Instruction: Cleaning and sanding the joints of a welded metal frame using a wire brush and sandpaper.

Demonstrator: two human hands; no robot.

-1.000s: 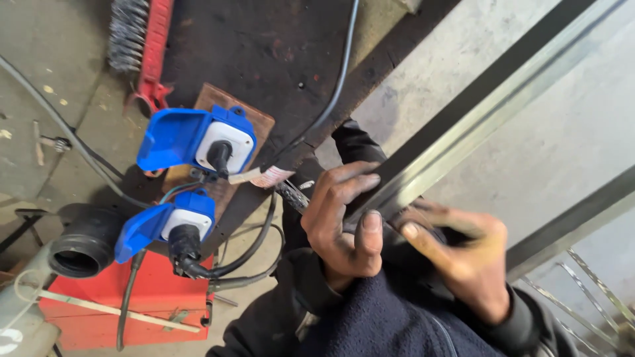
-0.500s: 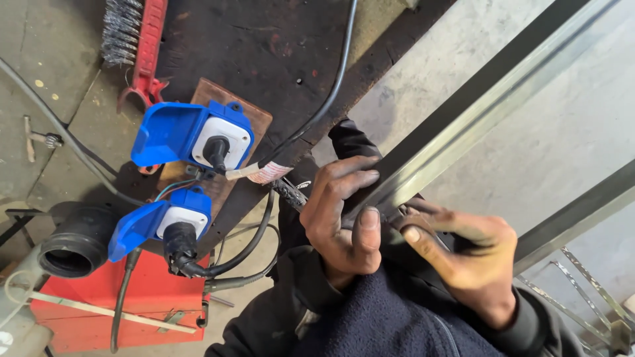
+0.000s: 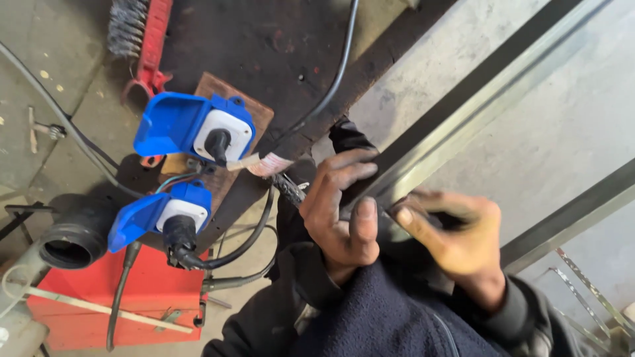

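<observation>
A long grey metal bar (image 3: pixel 463 125) runs diagonally from the upper right of the frame down to the person's chest, its near end clasped in both hands above a dark fleece sleeve (image 3: pixel 390 317). The left hand (image 3: pixel 340 211), blackened with grime, wraps around the bar's end, fingers (image 3: pixel 344 173) curled over the top and the thumb pressed flat along the underside. The right hand (image 3: pixel 456 231) closes around the same end just beside it, index finger extended toward the left thumb and the other fingers folded over something dark that cannot be made out. A second metal bar (image 3: pixel 569 218) lies parallel lower right, well apart from the hands. Behind the left hand a black cable (image 3: pixel 331 86) snakes up across the dark floor. To the left, two blue industrial sockets with flip lids open sit on a brown wooden board (image 3: pixel 245 125): the upper socket (image 3: pixel 195 129) and the lower socket (image 3: pixel 162 215), each with a black plug seated in its white face. Below them stands a red machine casing (image 3: pixel 119 311), beside a black corrugated hose (image 3: pixel 76 238). A red-handled wire brush (image 3: pixel 142 39) lies at the top left on the concrete.
</observation>
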